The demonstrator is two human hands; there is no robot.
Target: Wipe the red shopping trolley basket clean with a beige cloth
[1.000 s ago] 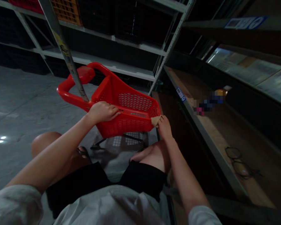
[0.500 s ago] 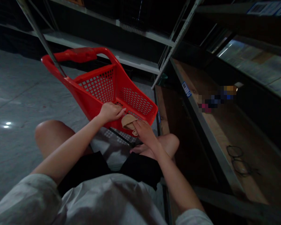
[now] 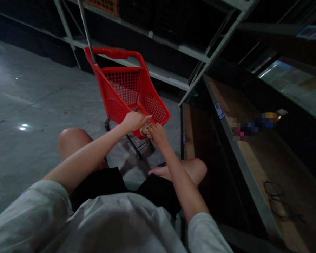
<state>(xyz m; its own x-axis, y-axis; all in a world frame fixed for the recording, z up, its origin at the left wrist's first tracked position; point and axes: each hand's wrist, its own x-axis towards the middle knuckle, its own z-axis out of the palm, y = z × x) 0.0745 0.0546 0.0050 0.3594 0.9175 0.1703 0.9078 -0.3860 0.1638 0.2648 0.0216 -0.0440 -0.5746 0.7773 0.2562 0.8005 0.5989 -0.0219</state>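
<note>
A crumpled tan cloth is bunched between my two hands, over the near edge of a red plastic shopping cart. My left hand is closed on the cloth's left upper side, its fingers pointing right. From the right, my right hand grips the same cloth with bent fingers. Fingertips of both hands are partly hidden in the folds. The cart's basket has perforated walls and stands just beyond my knees.
At my right runs a wooden shelf with black-framed glasses and a blurred-out item. White metal racks stand behind the cart, with an orange crate above. Grey floor spreads at left. A metal pole rises by the cart handle.
The cart has shifted away from me and shows its wheels. My hands have come closer together, and the cloth, earlier spread in a curved fold, is now bunched up. The view has turned slightly.
</note>
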